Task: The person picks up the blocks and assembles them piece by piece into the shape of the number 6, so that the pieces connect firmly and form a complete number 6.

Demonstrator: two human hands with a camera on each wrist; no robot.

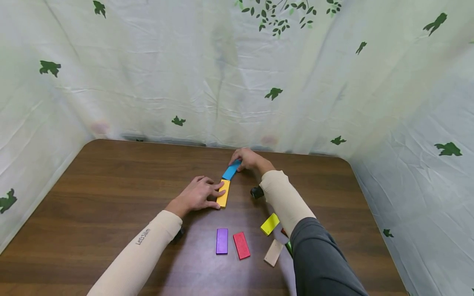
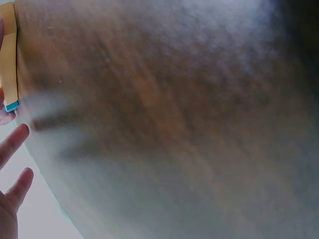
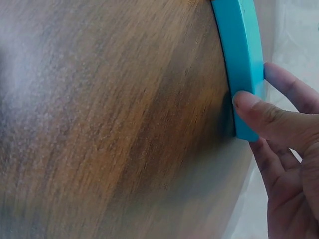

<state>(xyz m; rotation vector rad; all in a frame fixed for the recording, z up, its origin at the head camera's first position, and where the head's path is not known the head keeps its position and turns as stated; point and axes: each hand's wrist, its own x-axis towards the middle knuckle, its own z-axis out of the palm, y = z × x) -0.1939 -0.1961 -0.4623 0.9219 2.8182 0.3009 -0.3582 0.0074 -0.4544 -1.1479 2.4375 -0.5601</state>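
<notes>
In the head view, a blue rectangular block (image 1: 231,170) lies at a slant, its near end meeting the far end of an orange-yellow block (image 1: 223,199). My right hand (image 1: 249,159) pinches the blue block near its far end; the right wrist view shows the thumb on one long side of the blue block (image 3: 240,59) and fingers on the other. From the left, my left hand (image 1: 198,193) rests extended fingers across the orange-yellow block, with its thumb by the near corner. The left wrist view catches only the edge of the orange-yellow block (image 2: 9,64) and some outstretched fingers.
Nearer on the brown wooden table (image 1: 122,197) lie a purple block (image 1: 221,241), a red block (image 1: 241,246), a yellow block (image 1: 270,224) and a beige block (image 1: 273,253). A green block (image 1: 289,248) is partly behind the right sleeve. A patterned curtain (image 1: 148,82) borders the table.
</notes>
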